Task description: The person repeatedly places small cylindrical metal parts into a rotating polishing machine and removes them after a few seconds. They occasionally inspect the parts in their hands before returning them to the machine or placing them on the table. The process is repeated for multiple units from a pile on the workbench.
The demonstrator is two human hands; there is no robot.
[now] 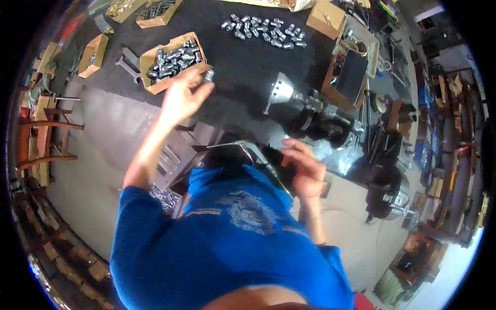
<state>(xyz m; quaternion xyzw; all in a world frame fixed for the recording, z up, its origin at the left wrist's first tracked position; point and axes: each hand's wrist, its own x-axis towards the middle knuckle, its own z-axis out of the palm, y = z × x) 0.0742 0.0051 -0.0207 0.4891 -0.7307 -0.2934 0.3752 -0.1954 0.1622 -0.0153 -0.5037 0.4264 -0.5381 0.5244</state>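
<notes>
Head view: I am looking down over a blue shirt (232, 243) at a dark bench (243, 67), with both of the person's arms coming up from the lower edge.

The left hand (181, 98) is reaching out toward eleven o'clock, and its fingertips are pinching one small metal fitting (208, 75) just off the near right corner of an open cardboard box (173, 62) that is full of the same grey parts. The fingers are narrow, closed on that single piece, and it is hanging just above the bench, apart from the heap.

The right hand (305, 170) is sitting at about three o'clock from the shirt's collar, blurred, with its fingers curled loosely beside a bent metal tube (248, 150). I cannot tell whether they are gripping anything.

At one o'clock from the left hand a loose row of fittings (263, 30) is lying on the bench. At three o'clock from it a machine with a silver cone (281, 92) is standing, its dark body (325, 121) running on to the right. A wrench (129, 67) is lying to the left of the box.

I am judging this as the pick-up step: one part is being taken from the box. The next move is probably calling for a steady carry toward the machine, keeping the pinch firm on a small, smooth piece.
</notes>
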